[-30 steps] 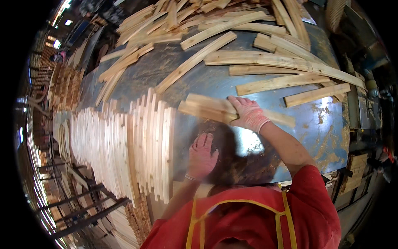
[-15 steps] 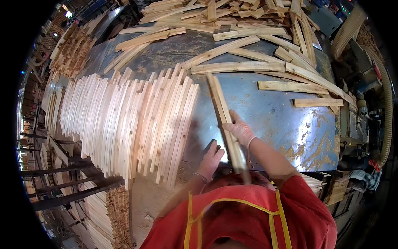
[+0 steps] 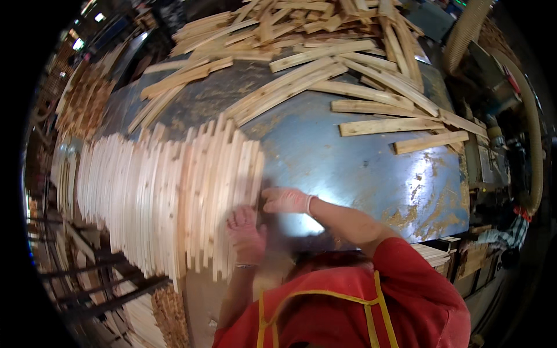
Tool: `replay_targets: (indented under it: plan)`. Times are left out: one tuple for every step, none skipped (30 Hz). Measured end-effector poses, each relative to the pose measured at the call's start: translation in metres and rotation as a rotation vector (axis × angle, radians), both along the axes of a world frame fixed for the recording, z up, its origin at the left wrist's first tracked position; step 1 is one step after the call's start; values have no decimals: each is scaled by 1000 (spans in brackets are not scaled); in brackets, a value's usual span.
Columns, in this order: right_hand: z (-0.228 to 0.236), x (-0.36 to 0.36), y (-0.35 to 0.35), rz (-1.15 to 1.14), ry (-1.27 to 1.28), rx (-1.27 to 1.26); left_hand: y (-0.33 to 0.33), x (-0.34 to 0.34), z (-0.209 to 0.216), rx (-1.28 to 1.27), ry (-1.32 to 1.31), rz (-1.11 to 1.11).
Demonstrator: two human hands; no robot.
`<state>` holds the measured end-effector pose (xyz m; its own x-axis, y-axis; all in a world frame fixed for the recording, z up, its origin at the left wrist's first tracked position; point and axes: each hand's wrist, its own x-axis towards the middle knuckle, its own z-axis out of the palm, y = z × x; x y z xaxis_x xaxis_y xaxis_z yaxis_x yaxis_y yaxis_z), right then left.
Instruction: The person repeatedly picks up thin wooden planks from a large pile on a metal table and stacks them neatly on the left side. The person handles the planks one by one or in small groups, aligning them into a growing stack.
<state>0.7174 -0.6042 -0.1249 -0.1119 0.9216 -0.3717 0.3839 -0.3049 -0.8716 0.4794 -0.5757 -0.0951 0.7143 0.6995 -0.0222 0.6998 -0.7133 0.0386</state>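
Observation:
My left hand (image 3: 246, 235), in a pale glove, lies with fingers stretched over the right end of a row of planed wooden strips (image 3: 174, 203). The strips lie close side by side, with their ends uneven. Just right of the row's outer edge is my right hand (image 3: 288, 200), also gloved. Its fingers are partly bent and apart, pointing left at the outermost strip (image 3: 255, 174), and I make out nothing held in it. Motion blur hides whether those fingertips touch the wood.
Rougher boards (image 3: 391, 126) lie scattered over the blue-grey metal table (image 3: 348, 168), heaped at its far side (image 3: 301, 17). A ribbed hose (image 3: 467, 35) and machinery stand at right. Dark metal bars (image 3: 110, 264) and stacked timber (image 3: 168, 313) are at lower left.
The wooden strip that my right hand held slanting over the table has left that spot. Both hands have moved left to the row's edge. The view has shifted slightly.

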Motion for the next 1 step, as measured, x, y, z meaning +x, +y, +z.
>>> replay_targets:
  plan:
    - [-2,17,-3,-18,-5,-3,7,6,-4,-25,48,58]
